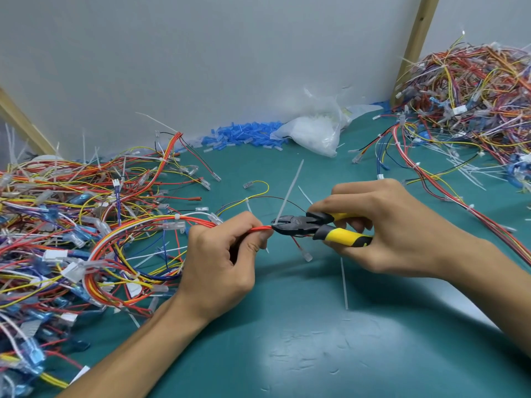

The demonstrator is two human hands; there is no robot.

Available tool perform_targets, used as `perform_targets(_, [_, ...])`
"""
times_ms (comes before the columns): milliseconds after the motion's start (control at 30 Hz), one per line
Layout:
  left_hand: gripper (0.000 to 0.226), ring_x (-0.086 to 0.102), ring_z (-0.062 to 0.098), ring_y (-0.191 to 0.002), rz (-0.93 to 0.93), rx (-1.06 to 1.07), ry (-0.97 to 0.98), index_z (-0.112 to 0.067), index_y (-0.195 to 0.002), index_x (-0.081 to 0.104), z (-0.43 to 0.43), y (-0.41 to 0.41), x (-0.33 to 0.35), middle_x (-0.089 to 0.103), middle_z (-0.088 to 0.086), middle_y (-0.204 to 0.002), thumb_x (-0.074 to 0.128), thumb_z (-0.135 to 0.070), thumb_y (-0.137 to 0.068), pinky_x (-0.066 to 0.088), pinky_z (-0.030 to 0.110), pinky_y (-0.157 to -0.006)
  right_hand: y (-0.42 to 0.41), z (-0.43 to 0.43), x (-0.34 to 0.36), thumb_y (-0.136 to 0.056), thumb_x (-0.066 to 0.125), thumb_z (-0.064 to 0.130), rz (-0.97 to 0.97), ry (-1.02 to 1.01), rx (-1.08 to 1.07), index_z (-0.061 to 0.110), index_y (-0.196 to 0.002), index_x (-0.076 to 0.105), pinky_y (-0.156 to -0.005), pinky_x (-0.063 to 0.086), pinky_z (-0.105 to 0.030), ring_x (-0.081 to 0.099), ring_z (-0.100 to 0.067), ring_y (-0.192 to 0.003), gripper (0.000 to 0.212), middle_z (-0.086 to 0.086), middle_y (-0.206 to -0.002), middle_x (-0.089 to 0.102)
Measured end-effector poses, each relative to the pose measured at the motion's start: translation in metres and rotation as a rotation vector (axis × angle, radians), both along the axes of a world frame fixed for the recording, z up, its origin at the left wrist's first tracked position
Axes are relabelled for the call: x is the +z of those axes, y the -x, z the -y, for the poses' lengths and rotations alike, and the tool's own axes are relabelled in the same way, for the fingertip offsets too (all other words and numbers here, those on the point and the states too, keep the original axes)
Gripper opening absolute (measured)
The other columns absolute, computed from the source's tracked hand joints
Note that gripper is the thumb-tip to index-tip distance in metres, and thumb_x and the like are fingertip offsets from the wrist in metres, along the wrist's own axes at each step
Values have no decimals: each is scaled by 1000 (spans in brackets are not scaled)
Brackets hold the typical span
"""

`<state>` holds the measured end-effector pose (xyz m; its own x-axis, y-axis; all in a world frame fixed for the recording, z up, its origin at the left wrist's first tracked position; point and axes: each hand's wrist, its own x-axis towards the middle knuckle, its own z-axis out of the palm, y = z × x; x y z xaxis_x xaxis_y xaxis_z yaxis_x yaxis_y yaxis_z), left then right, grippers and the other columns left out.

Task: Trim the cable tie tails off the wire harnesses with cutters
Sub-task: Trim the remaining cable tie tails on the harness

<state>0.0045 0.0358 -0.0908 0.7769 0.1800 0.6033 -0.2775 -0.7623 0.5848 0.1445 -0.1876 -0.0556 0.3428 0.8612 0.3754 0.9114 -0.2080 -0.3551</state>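
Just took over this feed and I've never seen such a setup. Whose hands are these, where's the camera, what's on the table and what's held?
No machine here: a person's two hands, filmed by one camera on their head, looking down. The left hand grips a red wire bundle; the right hand holds yellow-handled cutters, jaws at the base of a white cable tie tail. On the green mat lie a left harness pile, a right harness pile, blue sleeves and a plastic bag.

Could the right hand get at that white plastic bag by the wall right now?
Probably yes: only bare mat lies between the right hand and the bag. But that hand grips the cutters, so it would need to set them down first.
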Motion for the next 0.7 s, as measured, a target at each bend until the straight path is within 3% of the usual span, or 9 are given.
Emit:
perform_targets(100, [24, 43, 25, -45, -3, -10, 0, -18, -70, 62, 0, 0, -1, 47, 2, -52, 56, -23, -94, 34, 44, -47, -1, 2, 2, -82, 80, 13, 21, 26, -13, 27, -105, 78, -55, 41, -38, 48, -17, -65, 27, 13, -77, 51])
perform_targets(333, [26, 40, 21, -45, 6, -3, -13, -17, -69, 62, 0, 0, 0, 45, 0, -51, 56, -24, -94, 33, 40, -47, -1, 3, 3, -84, 79, 18, 16, 31, -7, 28, -107, 76, -57, 43, -38, 48, -17, -67, 26, 14, -80, 53])
perform_targets(467, [26, 40, 21, -45, 5, -4, -7, -18, -69, 61, 0, 1, 1, 45, 0, -52, 57, -24, -94, 33, 40, -47, -3, 4, 4, -87, 76, 25, 19, 31, -8, 30, -107, 76, -56, 43, -41, 50, -19, -65, 21, 13, -81, 54])
perform_targets(600, [27, 40, 21, -45, 3, -4, -6, -16, -69, 62, 0, 1, 2, 45, 1, -52, 56, -25, -94, 32, 38, -46, -4, 4, 4, -87, 76, 21, -13, 12, 7, 29, -102, 77, -53, 39, -31, 47, -15, -65, 16, 10, -76, 54])
perform_targets(700, [26, 39, 19, -44, 3, -2, -12, -16, -69, 62, 0, 2, 2, 44, -1, -51, 55, -24, -93, 30, 34, -44, -2, 2, 4, -89, 74, 21, -34, 11, 24, 26, -96, 77, -52, 37, -31, 45, -17, -64, 9, 7, -72, 52])
